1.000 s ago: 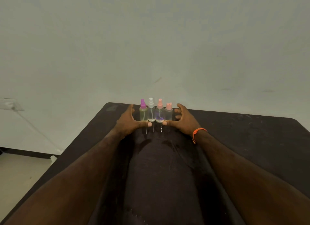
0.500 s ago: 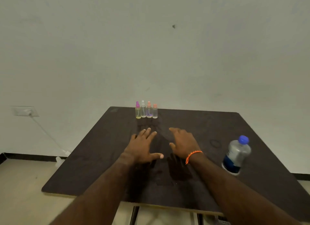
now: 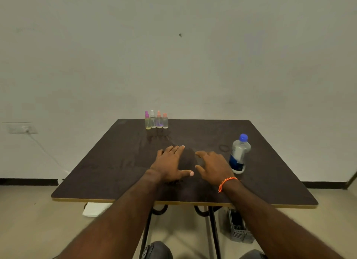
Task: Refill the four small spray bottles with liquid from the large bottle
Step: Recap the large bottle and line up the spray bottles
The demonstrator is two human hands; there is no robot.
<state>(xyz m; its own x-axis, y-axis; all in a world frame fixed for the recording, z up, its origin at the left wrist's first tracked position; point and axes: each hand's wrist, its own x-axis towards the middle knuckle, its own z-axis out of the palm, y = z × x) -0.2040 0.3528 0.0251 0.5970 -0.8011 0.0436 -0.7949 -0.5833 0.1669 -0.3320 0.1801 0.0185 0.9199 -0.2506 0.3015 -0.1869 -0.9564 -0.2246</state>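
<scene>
At the table's (image 3: 116,162) far edge, the head view shows four spray bottles (image 3: 156,120) packed touching, capped. Left hand (image 3: 170,165) and right hand (image 3: 214,167) lie empty, fingers relaxed; the large bottle (image 3: 239,154) stands near the right one. A careless reach could topple it.

a dark table (image 3: 100,173) carries four small spray bottles (image 3: 156,121) at its far edge and a large bottle (image 3: 239,154).

Both hands, left hand (image 3: 170,163) and right hand (image 3: 213,167), hover flat over the table (image 3: 116,162).
</scene>
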